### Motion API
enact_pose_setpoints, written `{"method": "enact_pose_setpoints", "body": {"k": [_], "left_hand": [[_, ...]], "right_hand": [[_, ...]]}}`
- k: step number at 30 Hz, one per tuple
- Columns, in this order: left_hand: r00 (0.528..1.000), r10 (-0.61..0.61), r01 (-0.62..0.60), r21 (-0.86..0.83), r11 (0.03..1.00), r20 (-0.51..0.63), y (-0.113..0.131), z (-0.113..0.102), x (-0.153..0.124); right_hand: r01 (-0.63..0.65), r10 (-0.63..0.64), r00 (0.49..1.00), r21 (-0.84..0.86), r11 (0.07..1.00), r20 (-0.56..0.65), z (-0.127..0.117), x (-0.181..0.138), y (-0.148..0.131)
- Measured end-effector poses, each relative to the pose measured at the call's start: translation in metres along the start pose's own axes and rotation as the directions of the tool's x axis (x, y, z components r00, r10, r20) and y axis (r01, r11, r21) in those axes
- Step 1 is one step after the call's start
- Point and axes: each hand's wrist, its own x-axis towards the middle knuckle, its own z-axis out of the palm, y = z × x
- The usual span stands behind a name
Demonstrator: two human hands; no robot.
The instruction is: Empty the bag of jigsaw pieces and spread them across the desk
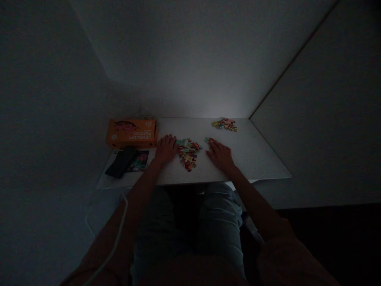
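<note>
My left hand lies on the white table with its fingers spread flat, at the left edge of a partly joined cluster of colourful jigsaw puzzle pieces. Some of these pieces overlap in a loose heap towards the top. To the right of the cluster, my right hand rests with fingers stretched out over a few more puzzle pieces, touching them and partly covering them. A separate pile of puzzle pieces lies at the back right, apart from both hands. The light is dim, so fine detail is lost.
An orange puzzle box stands at the back left of the table. In front of it a dark, flat object lies across a printed picture sheet. Walls rise behind and beside the table. A pale cable hangs by my left arm.
</note>
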Motion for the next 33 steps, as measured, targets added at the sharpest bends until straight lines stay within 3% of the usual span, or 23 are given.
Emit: {"method": "enact_pose_setpoints", "body": {"k": [2, 6, 12, 15, 19, 25, 27, 29, 31, 33], "left_hand": [[0.999, -0.042, 0.042, 0.028, 0.999, -0.024, 0.004, -0.004, -0.022], [0.998, -0.057, 0.056, 0.062, 0.997, 0.018, 0.018, -0.013, -0.064], [0.992, -0.092, 0.082, 0.115, 0.99, 0.083, 0.037, -0.024, -0.107], [0.993, -0.108, 0.103, 0.108, 0.989, 0.041, 0.041, -0.025, -0.115], [0.993, -0.117, 0.118, 0.028, 0.993, -0.022, 0.038, -0.02, -0.114], [0.997, -0.065, 0.064, -0.028, 0.998, -0.034, 0.034, -0.019, -0.099], [0.999, 0.021, -0.023, -0.046, 0.999, -0.041, 0.035, -0.021, -0.091], [0.99, 0.135, -0.138, -0.07, 0.988, -0.035, 0.035, -0.022, -0.083], [0.977, 0.212, -0.212, -0.083, 0.974, -0.009, 0.034, -0.02, -0.077], [0.976, 0.219, -0.218, -0.079, 0.973, -0.003, 0.031, -0.015, -0.075]], "right_hand": [[-0.002, 0.001, 0.999, -0.027, 1.0, -0.04, -0.003, -0.004, -0.006], [0.035, -0.033, 0.999, -0.061, 0.998, 0.03, -0.009, -0.006, -0.018], [-0.191, 0.187, 0.98, -0.07, 0.979, -0.062, -0.007, -0.016, -0.021], [-0.255, 0.249, 0.961, -0.037, 0.966, -0.115, -0.001, -0.023, -0.018], [-0.196, 0.205, 0.967, 0.069, 0.978, -0.152, 0.005, -0.024, -0.01], [-0.173, 0.176, 0.978, 0.042, 0.984, -0.107, 0.004, -0.02, -0.012], [-0.097, 0.101, 0.991, 0.059, 0.994, -0.086, 0.001, -0.019, -0.015], [0.071, -0.07, 0.997, 0.09, 0.993, -0.007, -0.003, -0.017, -0.019], [0.254, -0.269, 0.958, 0.141, 0.957, 0.1, -0.008, -0.015, -0.022], [0.339, -0.369, 0.914, 0.184, 0.923, 0.169, -0.012, -0.012, -0.024]]}}
